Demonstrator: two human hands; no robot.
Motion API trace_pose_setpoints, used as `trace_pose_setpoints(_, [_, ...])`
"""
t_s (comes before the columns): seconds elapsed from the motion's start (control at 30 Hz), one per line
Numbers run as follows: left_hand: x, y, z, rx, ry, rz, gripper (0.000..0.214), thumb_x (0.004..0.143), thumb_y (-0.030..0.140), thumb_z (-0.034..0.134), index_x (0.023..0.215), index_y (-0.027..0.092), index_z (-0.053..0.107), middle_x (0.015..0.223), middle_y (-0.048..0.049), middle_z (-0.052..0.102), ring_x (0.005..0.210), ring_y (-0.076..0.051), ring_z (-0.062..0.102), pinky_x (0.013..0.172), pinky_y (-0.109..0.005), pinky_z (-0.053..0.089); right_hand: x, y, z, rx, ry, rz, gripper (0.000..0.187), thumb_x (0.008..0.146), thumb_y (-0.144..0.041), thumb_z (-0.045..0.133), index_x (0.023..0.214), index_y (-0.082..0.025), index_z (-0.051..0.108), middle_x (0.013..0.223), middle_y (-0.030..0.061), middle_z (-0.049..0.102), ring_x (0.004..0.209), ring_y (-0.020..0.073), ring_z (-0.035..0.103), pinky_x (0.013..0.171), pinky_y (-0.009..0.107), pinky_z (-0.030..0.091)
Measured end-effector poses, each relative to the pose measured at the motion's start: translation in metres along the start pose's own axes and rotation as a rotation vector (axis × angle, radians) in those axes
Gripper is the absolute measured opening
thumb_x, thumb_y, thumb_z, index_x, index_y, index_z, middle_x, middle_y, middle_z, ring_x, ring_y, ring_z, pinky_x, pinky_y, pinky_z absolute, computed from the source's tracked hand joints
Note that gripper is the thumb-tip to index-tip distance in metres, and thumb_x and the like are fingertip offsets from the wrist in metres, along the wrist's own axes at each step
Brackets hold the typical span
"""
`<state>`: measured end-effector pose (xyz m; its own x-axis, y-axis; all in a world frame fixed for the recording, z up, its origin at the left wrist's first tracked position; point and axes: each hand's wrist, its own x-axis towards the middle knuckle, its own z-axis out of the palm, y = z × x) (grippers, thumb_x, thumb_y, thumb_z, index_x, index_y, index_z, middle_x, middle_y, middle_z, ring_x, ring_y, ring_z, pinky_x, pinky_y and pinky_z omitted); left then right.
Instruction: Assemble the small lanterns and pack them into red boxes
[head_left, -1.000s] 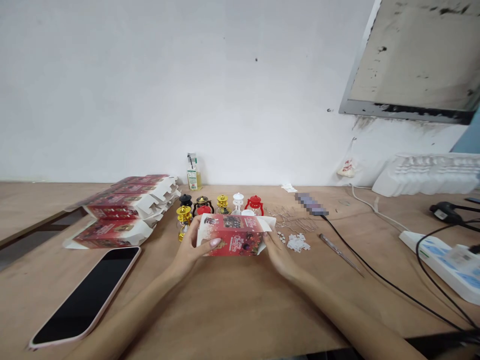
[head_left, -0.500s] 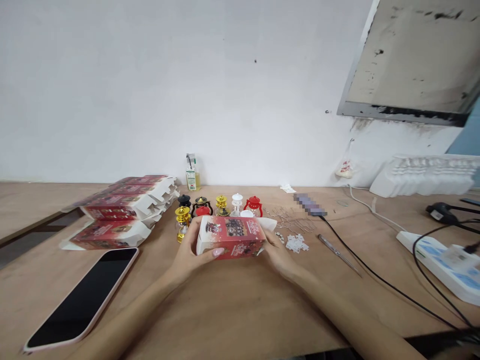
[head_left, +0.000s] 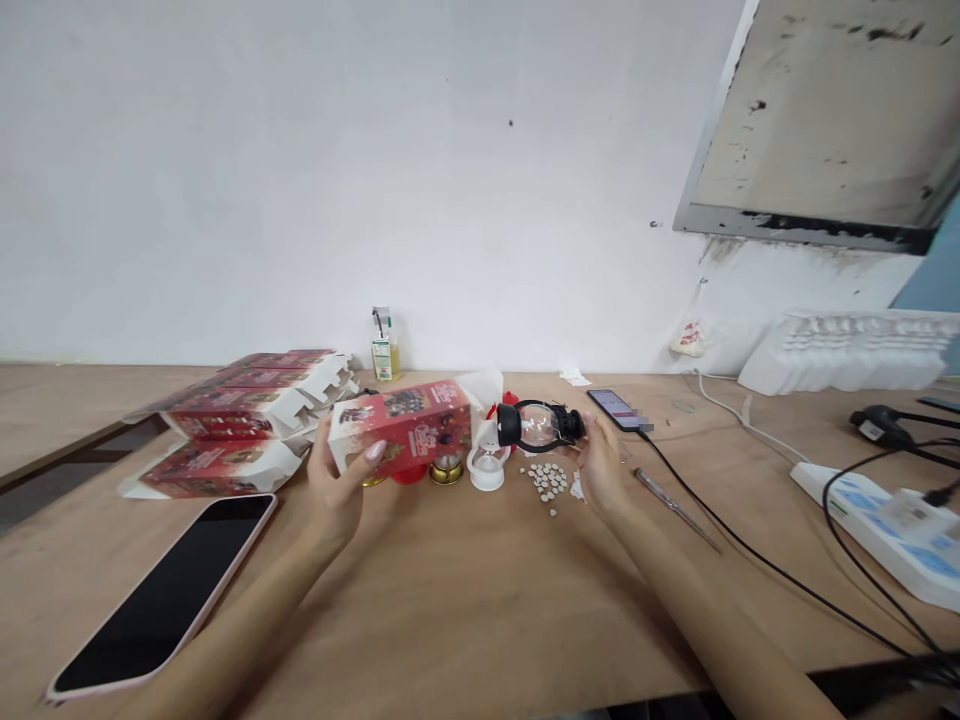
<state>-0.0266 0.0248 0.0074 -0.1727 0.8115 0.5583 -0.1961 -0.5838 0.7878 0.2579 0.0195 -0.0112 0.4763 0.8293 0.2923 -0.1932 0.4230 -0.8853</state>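
You have a pink-edged phone [head_left: 165, 598] at left, a bottle [head_left: 385, 357] near the wall [head_left: 300, 180], a power strip [head_left: 862, 518] at right.

2 hands [head_left: 337, 495] hold a box [head_left: 405, 430] and lantern [head_left: 538, 426].

Head camera, near side of the table [head_left: 450, 600].
It faces forward and down, hands [head_left: 334, 495] close ahead, wall [head_left: 420, 200] beyond.

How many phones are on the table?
2 that I can make out: a pink-edged phone beside the left forearm, and a cabled phone beyond the right hand. The dark object at far right is unclear.
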Motion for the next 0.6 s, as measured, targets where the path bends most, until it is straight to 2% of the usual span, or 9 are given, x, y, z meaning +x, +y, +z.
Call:
trace_pose_setpoints(0.1, [-0.001, 0.008, 0.0, 0.116, 0.031, 0.12, 0.067, 0.071, 0.04, 0.07, 0.131, 0.025, 0.043, 0.12, -0.0057, 0.056, 0.111, -0.025, 0.054, 0.095, -0.035, 0.044, 0.009, -0.003, -0.011, -0.23, -0.022, -0.095, 0.034, 0.084, -0.055, 0.047, 0.081, -0.022, 0.052, 0.082, 0.0013, 0.058, 0.076, 0.018, 0.057, 0.065, 0.032, 0.05])
trace_pose_setpoints(0.2, [-0.007, 0.016, -0.003, 0.359, -0.04, 0.265, 0.076, 0.072, 0.043, 0.067, 0.139, 0.024, 0.034, 0.137, -0.0083, 0.044, 0.13, -0.031, 0.038, 0.109, -0.042, 0.031, 0.01, -0.011, -0.015, -0.547, -0.114, -0.259, 0.037, 0.089, -0.055, 0.038, 0.077, -0.022, 0.051, 0.078, 0.0025, 0.056, 0.077, 0.0198, 0.053, 0.07, 0.035, 0.045])
trace_pose_setpoints(0.27, [-0.012, 0.02, -0.004, 0.488, -0.1, 0.352, 0.082, 0.074, 0.043, 0.066, 0.143, 0.021, 0.027, 0.142, -0.0106, 0.038, 0.134, -0.033, 0.03, 0.112, -0.045, 0.026, 0.006, -0.018, -0.013, -0.729, -0.204, -0.374, 0.038, 0.092, -0.051, 0.033, 0.073, -0.022, 0.049, 0.071, 0.0017, 0.051, 0.071, 0.0192, 0.049, 0.069, 0.034, 0.041])
trace_pose_setpoints(0.37, [-0.017, 0.023, -0.003, 0.54, -0.168, 0.433, 0.09, 0.076, 0.042, 0.064, 0.147, 0.019, 0.014, 0.137, -0.0128, 0.042, 0.13, -0.034, 0.037, 0.107, -0.045, 0.034, -0.004, -0.026, -0.007, -0.882, -0.347, -0.501, 0.036, 0.096, -0.042, 0.028, 0.072, -0.022, 0.046, 0.068, 0.0009, 0.047, 0.066, 0.0177, 0.044, 0.065, 0.032, 0.037])
trace_pose_setpoints(0.43, [-0.018, 0.025, -0.001, 0.493, -0.183, 0.458, 0.095, 0.075, 0.043, 0.065, 0.147, 0.022, 0.008, 0.133, -0.0103, 0.046, 0.124, -0.032, 0.043, 0.102, -0.042, 0.04, -0.01, -0.029, -0.004, -0.92, -0.483, -0.568, 0.032, 0.097, -0.036, 0.027, 0.075, -0.022, 0.045, 0.072, 0.0019, 0.049, 0.067, 0.0172, 0.045, 0.064, 0.03, 0.037])
trace_pose_setpoints(0.53, [-0.018, 0.029, 0.002, 0.427, -0.138, 0.539, 0.095, 0.072, 0.045, 0.068, 0.146, 0.025, 0.011, 0.133, -0.0064, 0.045, 0.121, -0.031, 0.046, 0.099, -0.04, 0.042, -0.016, -0.026, -0.002, -0.961, -0.664, -0.667, 0.026, 0.097, -0.029, 0.027, 0.079, -0.022, 0.046, 0.077, 0.0033, 0.052, 0.067, 0.0166, 0.046, 0.063, 0.029, 0.037])
trace_pose_setpoints(0.6, [-0.017, 0.031, 0.002, 0.437, -0.056, 0.61, 0.088, 0.071, 0.044, 0.07, 0.143, 0.026, 0.021, 0.133, -0.0047, 0.044, 0.119, -0.03, 0.047, 0.099, -0.039, 0.042, -0.019, -0.024, -0.002, -0.99, -0.693, -0.725, 0.027, 0.097, -0.027, 0.028, 0.078, -0.022, 0.046, 0.075, 0.0035, 0.052, 0.064, 0.0162, 0.046, 0.06, 0.029, 0.036])
